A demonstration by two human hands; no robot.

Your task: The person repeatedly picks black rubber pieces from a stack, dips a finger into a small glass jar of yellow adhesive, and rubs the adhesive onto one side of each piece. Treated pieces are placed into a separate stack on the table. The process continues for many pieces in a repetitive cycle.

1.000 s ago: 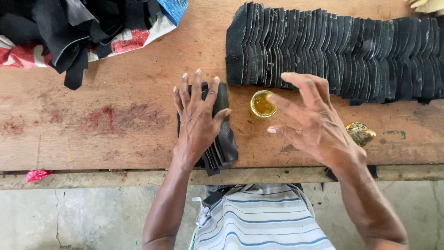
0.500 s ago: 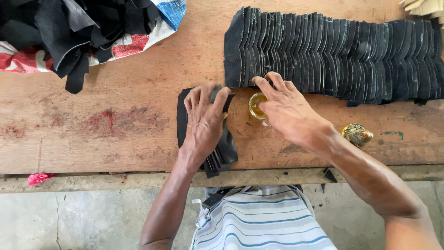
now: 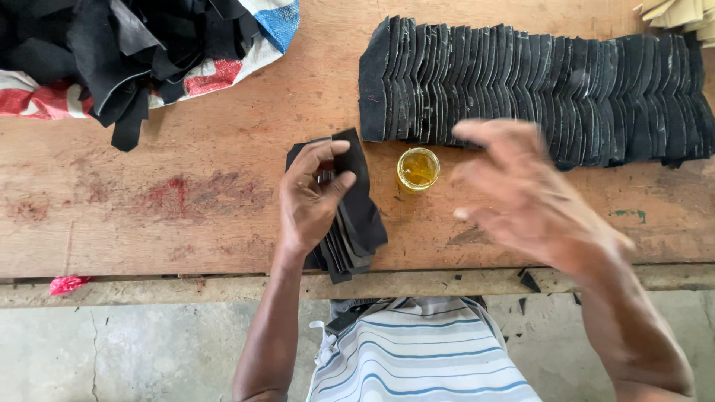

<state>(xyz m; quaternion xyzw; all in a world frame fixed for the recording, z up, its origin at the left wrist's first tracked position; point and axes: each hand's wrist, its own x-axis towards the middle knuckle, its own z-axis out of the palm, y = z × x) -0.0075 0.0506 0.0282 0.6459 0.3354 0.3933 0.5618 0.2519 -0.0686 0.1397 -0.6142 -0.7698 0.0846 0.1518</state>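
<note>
Black cut pieces (image 3: pixel 357 216), thin flat shapes that look like leather or a stiff felt, lie in a small fanned stack near the front edge of the wooden table (image 3: pixel 186 246), and the left hand (image 3: pixel 309 201) rests on top of them. Its fingers are curled down onto the top piece, thumb and forefinger drawn close at the upper edge as if pinching it, though whether the piece is truly nipped between them cannot be told from above. The right hand (image 3: pixel 521 193) hovers above the table to the right, fingers spread apart and holding nothing; it is blurred, so finer detail is lost.

Judging by how the pieces sit, they are light and flexible yet hold their outline: edges stay crisp and the stack splays like cards. They should slide easily over each other, so a single one is best taken at a free corner or the top edge, with the rest pinned under the palm. They do not look fragile.

Just right of the stack, between the two hands, stands a small round container of yellow liquid (image 3: pixel 418 169), open on top and easy to tip. Beyond it a long row of the same black pieces (image 3: pixel 536 89) lies overlapped across the back of the table. At the far left, a heap of black offcuts (image 3: pixel 104 52) sits on a red, white and blue sack (image 3: pixel 275 22). A striped shirt (image 3: pixel 424 350) shows below the table edge.
</note>
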